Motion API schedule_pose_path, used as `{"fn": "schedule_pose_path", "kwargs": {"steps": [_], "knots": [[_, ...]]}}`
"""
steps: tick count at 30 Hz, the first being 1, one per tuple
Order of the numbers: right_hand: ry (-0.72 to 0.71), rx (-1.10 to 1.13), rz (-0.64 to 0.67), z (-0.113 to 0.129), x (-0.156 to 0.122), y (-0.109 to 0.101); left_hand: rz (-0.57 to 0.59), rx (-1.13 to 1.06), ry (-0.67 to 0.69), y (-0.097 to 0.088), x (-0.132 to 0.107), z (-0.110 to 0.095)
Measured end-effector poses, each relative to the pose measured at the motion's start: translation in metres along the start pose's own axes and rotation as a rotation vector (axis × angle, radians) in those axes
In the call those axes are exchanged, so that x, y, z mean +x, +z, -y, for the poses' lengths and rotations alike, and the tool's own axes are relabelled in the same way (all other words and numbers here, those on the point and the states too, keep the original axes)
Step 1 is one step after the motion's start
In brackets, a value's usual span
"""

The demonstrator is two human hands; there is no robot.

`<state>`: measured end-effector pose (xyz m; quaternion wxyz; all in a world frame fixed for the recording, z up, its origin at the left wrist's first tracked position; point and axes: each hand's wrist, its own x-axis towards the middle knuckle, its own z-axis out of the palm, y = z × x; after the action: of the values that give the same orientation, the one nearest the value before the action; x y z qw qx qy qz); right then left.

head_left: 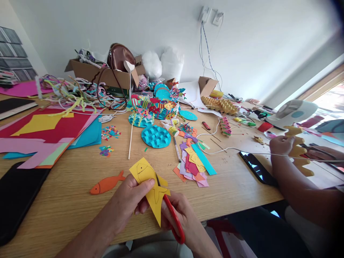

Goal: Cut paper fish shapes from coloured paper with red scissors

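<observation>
My left hand point(129, 202) pinches a yellow sheet of paper point(146, 172) with a fish outline drawn on it, holding it over the near edge of the wooden table point(231, 179). My right hand point(184, 218) grips red-handled scissors point(173, 216), and their blades are cutting into the yellow paper along the drawn line. An orange paper fish point(106, 184) lies flat on the table just left of my left hand.
Another person's hands point(281, 145) at the right cut a yellow paper shape point(297, 152). A phone point(255, 166), a stack of coloured scraps point(193, 165), blue paper discs point(156, 136), big coloured sheets point(45, 132), cardboard boxes point(107, 73) and a black mat point(16, 193) crowd the table.
</observation>
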<state>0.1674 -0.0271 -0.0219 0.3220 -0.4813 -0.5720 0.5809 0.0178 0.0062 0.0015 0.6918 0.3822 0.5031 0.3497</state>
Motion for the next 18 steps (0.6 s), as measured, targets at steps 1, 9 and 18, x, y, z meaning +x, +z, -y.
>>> {"fn": "schedule_pose_path", "kwargs": {"steps": [1, 9, 18], "knots": [[-0.001, 0.001, 0.0, -0.0012, 0.0, -0.0001, 0.002, 0.001, -0.007, 0.0003, -0.0003, -0.0009], [-0.031, 0.045, 0.036, 0.0006, -0.0012, 0.0005, 0.013, 0.021, 0.003, -0.0013, 0.0008, -0.0015], [-0.02, 0.046, 0.047, 0.0028, -0.0025, -0.0003, 0.018, 0.032, 0.009, 0.0003, -0.002, -0.0048]]}}
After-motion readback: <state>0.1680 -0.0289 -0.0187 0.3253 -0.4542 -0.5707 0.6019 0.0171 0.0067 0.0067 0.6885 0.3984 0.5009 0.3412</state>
